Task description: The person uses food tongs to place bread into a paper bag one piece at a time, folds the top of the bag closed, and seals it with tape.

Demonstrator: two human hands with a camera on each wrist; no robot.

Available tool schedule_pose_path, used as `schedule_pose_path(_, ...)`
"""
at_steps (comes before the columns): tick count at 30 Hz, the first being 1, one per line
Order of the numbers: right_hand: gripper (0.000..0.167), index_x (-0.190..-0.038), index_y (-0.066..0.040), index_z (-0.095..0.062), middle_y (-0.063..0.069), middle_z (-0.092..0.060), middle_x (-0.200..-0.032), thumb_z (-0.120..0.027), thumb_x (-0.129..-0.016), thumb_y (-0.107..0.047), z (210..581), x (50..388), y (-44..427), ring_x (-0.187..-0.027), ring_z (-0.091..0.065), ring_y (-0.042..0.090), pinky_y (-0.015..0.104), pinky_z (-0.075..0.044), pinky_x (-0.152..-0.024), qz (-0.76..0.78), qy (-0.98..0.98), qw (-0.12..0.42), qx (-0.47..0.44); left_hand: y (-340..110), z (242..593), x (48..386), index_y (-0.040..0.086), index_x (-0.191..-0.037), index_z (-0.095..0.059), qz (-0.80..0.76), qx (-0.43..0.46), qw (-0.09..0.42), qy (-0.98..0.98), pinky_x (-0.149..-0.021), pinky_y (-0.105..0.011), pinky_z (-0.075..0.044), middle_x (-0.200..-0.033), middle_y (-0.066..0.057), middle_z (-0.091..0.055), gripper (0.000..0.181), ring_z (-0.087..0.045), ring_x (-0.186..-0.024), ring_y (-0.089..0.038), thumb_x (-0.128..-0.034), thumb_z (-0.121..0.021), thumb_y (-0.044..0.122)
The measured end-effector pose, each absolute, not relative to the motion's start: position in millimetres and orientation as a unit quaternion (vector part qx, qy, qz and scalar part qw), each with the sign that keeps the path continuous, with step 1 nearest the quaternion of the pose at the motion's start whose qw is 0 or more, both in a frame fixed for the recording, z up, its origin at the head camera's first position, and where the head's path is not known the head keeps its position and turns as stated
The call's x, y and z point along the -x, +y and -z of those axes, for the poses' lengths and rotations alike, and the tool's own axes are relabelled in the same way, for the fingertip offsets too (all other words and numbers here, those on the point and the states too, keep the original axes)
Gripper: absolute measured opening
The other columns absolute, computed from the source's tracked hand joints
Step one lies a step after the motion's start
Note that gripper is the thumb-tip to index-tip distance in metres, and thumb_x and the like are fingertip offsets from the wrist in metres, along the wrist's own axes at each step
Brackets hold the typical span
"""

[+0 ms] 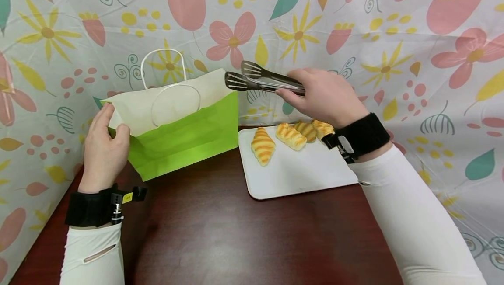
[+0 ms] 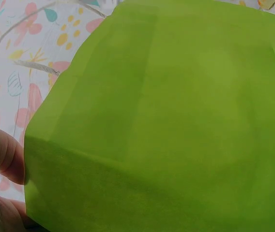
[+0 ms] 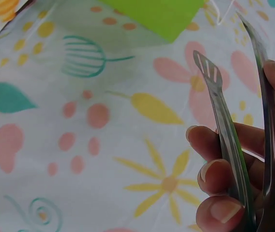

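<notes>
In the head view my left hand grips the left side edge of a green paper bag with a pale inside and white loop handles. The bag leans, its mouth facing up and toward me; what lies at its bottom is hidden. The left wrist view shows the bag's green side filling most of the picture, thumb and finger at its edge. My right hand holds a pair of dark slotted tongs, tips slightly apart with nothing between them, near the bag's upper right corner. Fingers curl around both tong arms.
A white tray stands right of the bag on the dark brown table. Along its back lie several striped bread pieces, among them a pointed roll and an oblong pastry. A flowered cloth hangs behind.
</notes>
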State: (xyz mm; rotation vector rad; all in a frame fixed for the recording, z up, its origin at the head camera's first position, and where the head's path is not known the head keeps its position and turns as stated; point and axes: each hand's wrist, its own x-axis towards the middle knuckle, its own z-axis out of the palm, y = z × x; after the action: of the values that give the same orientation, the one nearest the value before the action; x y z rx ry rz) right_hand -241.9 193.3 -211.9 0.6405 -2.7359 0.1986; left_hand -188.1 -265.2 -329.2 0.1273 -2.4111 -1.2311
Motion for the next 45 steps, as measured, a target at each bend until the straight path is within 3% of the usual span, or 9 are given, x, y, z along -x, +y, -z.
schedule_pose_path(7, 0.052, -0.132, -0.021, -0.068, 0.003, -0.066, -0.094, -0.052, -0.104, -0.062, 232.3, 234.1, 234.0, -0.087, -0.063, 0.026, 0.051, -0.050, -0.076, -0.081, -0.958, 0.184, -0.203, -265.8, 329.9, 187.2, 0.013, -0.169, -0.029, 0.444, -0.046, 0.216, -0.868, -0.130, -0.055, -0.016, -0.177, -0.004, -0.019, 0.066, -0.016, -0.163, -0.027, -0.1034, -0.034, 0.020)
schedule_pose_path(14, 0.057, -0.143, -0.021, -0.064, 0.011, -0.070, -0.125, -0.054, -0.104, -0.061, 248.6, 222.3, 279.7, -0.106, -0.066, 0.034, 0.062, -0.050, -0.082, -0.089, -0.968, 0.170, -0.160, -264.2, 329.7, 187.4, 0.013, -0.169, -0.030, 0.448, -0.043, 0.214, -0.867, -0.130, -0.055, -0.016, -0.176, -0.004, -0.019, 0.066, -0.016, -0.163, -0.028, -0.1030, -0.034, 0.020)
schedule_pose_path(16, 0.051, -0.137, -0.022, -0.065, 0.013, -0.070, -0.113, -0.055, -0.104, -0.061, 254.0, 219.7, 292.2, -0.098, -0.066, 0.034, 0.059, -0.049, -0.077, -0.090, -0.970, 0.168, -0.149, -264.1, 329.4, 187.5, 0.013, -0.169, -0.030, 0.448, -0.042, 0.215, -0.867, -0.130, -0.055, -0.016, -0.176, -0.004, -0.019, 0.066, -0.016, -0.163, -0.028, -0.1030, -0.034, 0.020)
schedule_pose_path(21, 0.051, -0.141, -0.022, -0.064, 0.019, -0.071, -0.110, -0.056, -0.105, -0.057, 271.5, 212.2, 322.1, -0.095, -0.066, 0.038, 0.060, -0.048, -0.077, -0.107, -0.974, 0.167, -0.112, -264.2, 329.0, 187.8, 0.011, -0.169, -0.031, 0.446, -0.042, 0.215, -0.868, -0.130, -0.056, -0.016, -0.176, -0.004, -0.020, 0.067, -0.016, -0.163, -0.029, -0.1027, -0.034, 0.020)
schedule_pose_path(27, 0.067, -0.151, -0.012, -0.056, 0.032, -0.068, -0.120, -0.055, -0.104, -0.060, 300.9, 204.2, 354.7, -0.102, -0.066, 0.051, 0.069, -0.046, -0.078, -0.117, -0.980, 0.149, -0.060, -264.0, 328.6, 188.3, 0.010, -0.168, -0.031, 0.440, -0.043, 0.215, -0.871, -0.130, -0.057, -0.016, -0.176, -0.005, -0.020, 0.066, -0.016, -0.163, -0.029, -0.1028, -0.034, 0.020)
schedule_pose_path(33, 0.077, -0.153, -0.007, -0.050, 0.036, -0.060, -0.132, -0.049, -0.104, -0.066, 329.0, 200.4, 380.7, -0.114, -0.059, 0.058, 0.074, -0.044, -0.081, -0.115, -0.988, 0.104, -0.017, -264.5, 328.8, 188.2, 0.011, -0.169, -0.030, 0.442, -0.046, 0.212, -0.870, -0.130, -0.056, -0.016, -0.176, -0.005, -0.019, 0.066, -0.016, -0.163, -0.029, -0.1032, -0.034, 0.020)
schedule_pose_path(40, 0.073, -0.161, -0.018, -0.046, 0.032, -0.055, -0.145, -0.051, -0.104, -0.064, 360.2, 196.2, 395.4, -0.118, -0.057, 0.061, 0.077, -0.043, -0.081, -0.126, -0.986, 0.105, -0.005, -264.0, 329.2, 188.4, 0.010, -0.169, -0.030, 0.443, -0.043, 0.215, -0.869, -0.130, -0.057, -0.016, -0.176, -0.006, -0.020, 0.066, -0.016, -0.163, -0.030, -0.1029, -0.034, 0.019)
schedule_pose_path(45, 0.078, -0.166, -0.014, -0.038, 0.038, -0.055, -0.140, -0.051, -0.105, -0.060, 380.8, 196.7, 402.6, -0.112, -0.059, 0.062, 0.076, -0.044, -0.079, -0.115, -0.987, 0.114, -0.003, -263.7, 329.0, 188.2, 0.010, -0.168, -0.031, 0.444, -0.042, 0.216, -0.868, -0.130, -0.057, -0.016, -0.176, -0.006, -0.020, 0.066, -0.016, -0.163, -0.029, -0.1030, -0.034, 0.019)
